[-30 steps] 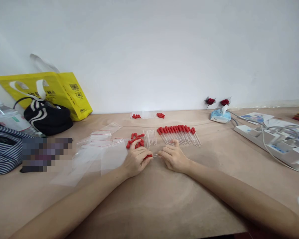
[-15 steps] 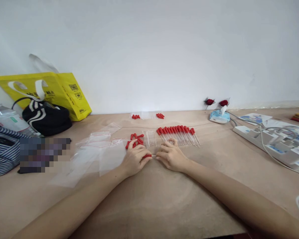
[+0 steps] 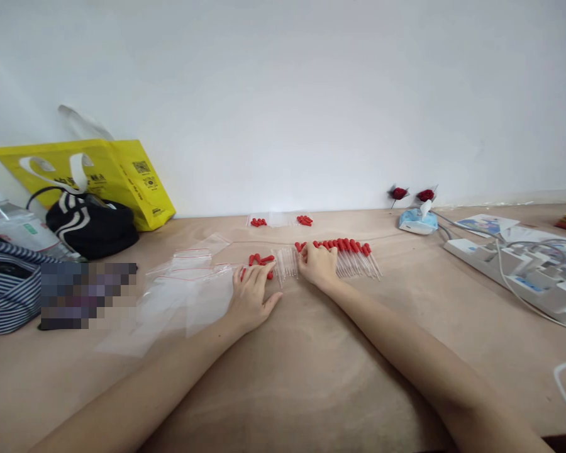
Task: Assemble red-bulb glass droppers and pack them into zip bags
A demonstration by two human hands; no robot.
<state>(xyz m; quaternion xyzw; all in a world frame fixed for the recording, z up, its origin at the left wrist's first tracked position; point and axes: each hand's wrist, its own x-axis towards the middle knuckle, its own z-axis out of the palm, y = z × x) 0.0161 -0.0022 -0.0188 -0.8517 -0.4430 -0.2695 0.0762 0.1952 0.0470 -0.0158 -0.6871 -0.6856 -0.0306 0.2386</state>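
My left hand lies with its fingers apart over a small heap of loose red rubber bulbs, partly covering them. Beside its fingertips are several clear thin tubes without bulbs, laid side by side. At the left end of a row of red-bulbed droppers, my right hand is closed on a dropper, whose red bulb peeks out past the fingers. That hand hides some of the row behind it.
Clear zip bags lie to the left. Another bag with red bulbs is by the wall. A yellow bag and a black pouch stand far left. On the right are a tissue pack and a power strip with cables.
My right hand has moved up to the row with the dropper. My left hand has let go of the dropper's red bulb and spread over the loose bulbs.
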